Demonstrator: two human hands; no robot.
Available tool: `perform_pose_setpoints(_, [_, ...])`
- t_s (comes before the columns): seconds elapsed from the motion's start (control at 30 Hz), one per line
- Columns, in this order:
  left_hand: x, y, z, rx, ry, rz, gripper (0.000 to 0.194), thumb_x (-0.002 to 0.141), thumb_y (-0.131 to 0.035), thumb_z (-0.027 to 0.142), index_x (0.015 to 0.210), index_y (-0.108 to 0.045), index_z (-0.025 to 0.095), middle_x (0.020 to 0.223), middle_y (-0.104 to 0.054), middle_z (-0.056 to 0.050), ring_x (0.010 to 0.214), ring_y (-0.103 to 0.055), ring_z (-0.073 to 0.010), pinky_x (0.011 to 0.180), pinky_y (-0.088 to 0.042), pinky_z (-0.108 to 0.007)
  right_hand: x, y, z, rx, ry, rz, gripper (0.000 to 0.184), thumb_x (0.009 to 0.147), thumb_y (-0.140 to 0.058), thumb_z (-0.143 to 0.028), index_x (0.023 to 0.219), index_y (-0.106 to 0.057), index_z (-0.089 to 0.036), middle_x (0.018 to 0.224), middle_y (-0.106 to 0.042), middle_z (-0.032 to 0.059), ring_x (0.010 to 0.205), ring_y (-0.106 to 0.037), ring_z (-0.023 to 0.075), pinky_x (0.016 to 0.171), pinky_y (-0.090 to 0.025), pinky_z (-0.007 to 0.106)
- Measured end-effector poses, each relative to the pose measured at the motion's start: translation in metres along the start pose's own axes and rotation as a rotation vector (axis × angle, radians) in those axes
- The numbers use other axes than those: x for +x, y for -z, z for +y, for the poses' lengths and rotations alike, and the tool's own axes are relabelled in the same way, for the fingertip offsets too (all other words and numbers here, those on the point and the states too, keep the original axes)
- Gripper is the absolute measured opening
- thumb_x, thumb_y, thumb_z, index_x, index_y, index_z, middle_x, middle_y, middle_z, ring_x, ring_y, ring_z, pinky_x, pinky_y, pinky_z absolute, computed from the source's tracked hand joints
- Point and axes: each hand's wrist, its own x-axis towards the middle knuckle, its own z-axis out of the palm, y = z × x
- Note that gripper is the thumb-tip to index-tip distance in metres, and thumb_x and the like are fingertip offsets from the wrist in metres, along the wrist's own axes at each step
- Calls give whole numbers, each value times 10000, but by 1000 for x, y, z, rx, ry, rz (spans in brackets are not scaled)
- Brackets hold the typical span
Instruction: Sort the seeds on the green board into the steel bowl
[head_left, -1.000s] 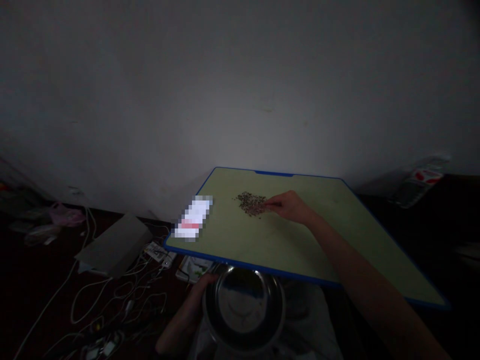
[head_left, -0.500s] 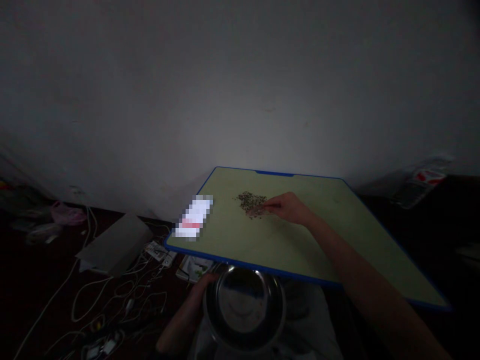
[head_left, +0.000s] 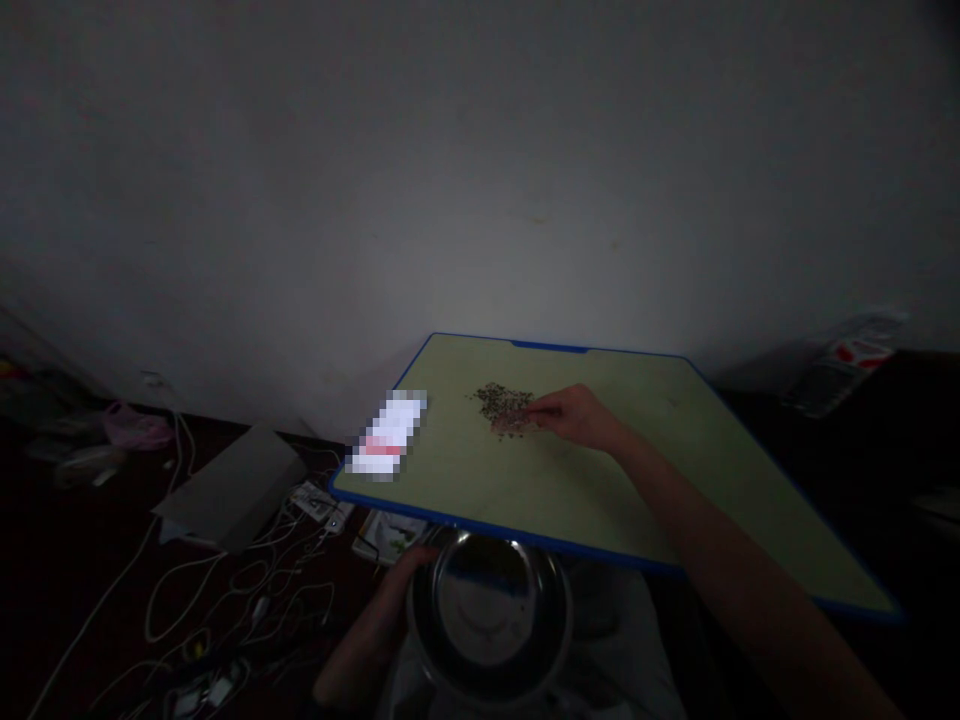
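Small dark grains (head_left: 496, 400) lie in a loose, scattered pile on the light-coloured board (head_left: 600, 490) with a blue rim. At the right side of the pile, my right hand (head_left: 574, 415) is closed in a pinch on a thin see-through piece (head_left: 511, 421), which touches the grains; its exact kind is hard to make out. Below the board's near edge, my left hand (head_left: 401, 585) grips the left side of a shiny metal bowl (head_left: 491, 615), with part of its fingers hidden. The bowl rests on or just above my lap.
A lit phone (head_left: 388, 435), blurred out, lies at the board's left edge. Tangled white cables (head_left: 247, 580), a power strip (head_left: 315, 500) and a grey box (head_left: 229, 485) lie on the floor to the left. Behind the board stands a wall (head_left: 480, 180). A plastic bag (head_left: 847, 355) is at right.
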Motion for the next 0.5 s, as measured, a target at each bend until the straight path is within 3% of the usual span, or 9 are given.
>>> perform_pose_setpoints(0.33, [24, -7, 16, 54, 45, -27, 60, 538, -699, 147, 568, -681, 196, 514, -687, -23, 873, -638, -330, 790, -457, -394, 0, -3, 3, 15, 29, -2, 227, 772, -560, -256, 892, -746, -209, 620, -684, -3, 495, -509, 88, 497, -305, 200])
perform_pose_setpoints(0.5, [12, 0, 3, 34, 17, -55, 88, 595, -704, 270, 612, -688, 185, 569, -711, -24, 798, -659, -292, 755, -470, -393, 0, -2, 0, 39, 17, -9, 223, 763, -573, -252, 898, -746, -212, 651, -696, -1, 507, -521, 91, 499, -311, 203])
